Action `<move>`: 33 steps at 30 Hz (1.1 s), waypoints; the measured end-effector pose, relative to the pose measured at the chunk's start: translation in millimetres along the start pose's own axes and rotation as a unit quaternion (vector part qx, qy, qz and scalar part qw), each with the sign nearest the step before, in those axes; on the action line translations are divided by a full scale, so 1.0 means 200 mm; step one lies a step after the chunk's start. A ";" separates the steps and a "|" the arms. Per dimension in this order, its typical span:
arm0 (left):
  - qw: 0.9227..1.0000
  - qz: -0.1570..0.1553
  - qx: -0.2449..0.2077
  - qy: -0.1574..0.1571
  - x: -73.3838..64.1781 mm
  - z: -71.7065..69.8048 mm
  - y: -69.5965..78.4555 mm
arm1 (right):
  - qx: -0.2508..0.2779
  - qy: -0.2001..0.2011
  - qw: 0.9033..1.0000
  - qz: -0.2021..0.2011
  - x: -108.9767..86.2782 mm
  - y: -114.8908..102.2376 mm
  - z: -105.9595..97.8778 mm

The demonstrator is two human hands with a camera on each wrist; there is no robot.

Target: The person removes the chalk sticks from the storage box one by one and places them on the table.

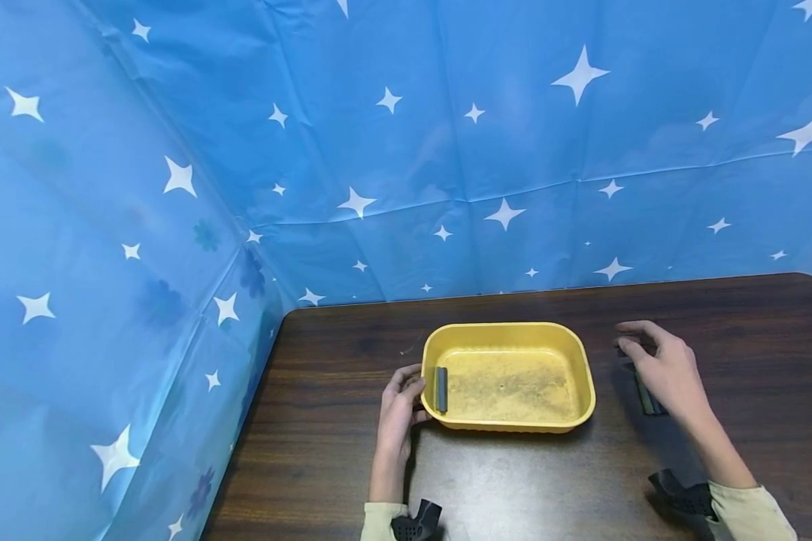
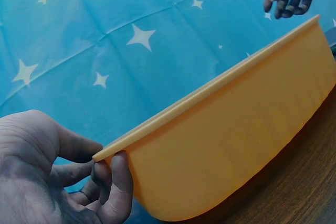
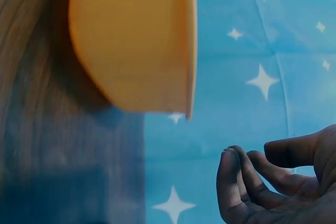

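Note:
A yellow plastic basin [image 1: 507, 430] stands on the table. My left hand [image 1: 398, 413] pinches its left rim, thumb on top and fingers beneath, as the left wrist view shows. Inside, along the left wall, lie short narrow sticks, one dark grey [image 1: 443, 389] and one greenish beside it. To the right of the basin, my right hand [image 1: 662, 368] hovers with loosely bent fingers. Between its thumb and fingertips [image 3: 229, 163] nothing shows in the right wrist view. Below that hand lie dark green stick-like pieces [image 1: 645, 394], partly hidden by it.
The dark wood-grain table [image 1: 311, 421] has its back edge against a blue curtain [image 1: 406, 150] with white stars. More curtain hangs along the left side. Black wrist mounts [image 1: 416, 524] sit at both sleeves.

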State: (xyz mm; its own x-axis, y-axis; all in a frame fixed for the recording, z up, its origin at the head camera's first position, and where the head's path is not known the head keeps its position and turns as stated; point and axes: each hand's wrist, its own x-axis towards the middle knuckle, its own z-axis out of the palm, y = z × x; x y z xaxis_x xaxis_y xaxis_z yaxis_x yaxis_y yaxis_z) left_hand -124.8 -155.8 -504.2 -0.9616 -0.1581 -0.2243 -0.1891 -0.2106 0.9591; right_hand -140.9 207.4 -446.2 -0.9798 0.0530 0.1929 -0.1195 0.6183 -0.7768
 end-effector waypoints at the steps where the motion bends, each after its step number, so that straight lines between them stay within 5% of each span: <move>1: 1.000 -0.001 0.000 0.000 0.00 0.00 0.00 | 0.006 -0.004 1.000 -0.002 0.00 -0.02 0.01; 33: 1.000 0.003 0.011 0.007 0.00 0.00 0.00 | 0.134 -0.131 0.982 -0.029 0.02 -0.31 0.37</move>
State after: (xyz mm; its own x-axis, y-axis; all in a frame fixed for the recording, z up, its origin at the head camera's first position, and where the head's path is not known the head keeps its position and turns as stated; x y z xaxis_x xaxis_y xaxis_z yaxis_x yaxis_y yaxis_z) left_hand -124.7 -156.4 -504.6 -0.9598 -0.1731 -0.2209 -0.1880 -0.1882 0.9640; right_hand -148.9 110.6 -441.7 -0.9737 -0.2013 0.1068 -0.1788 0.3847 -0.9056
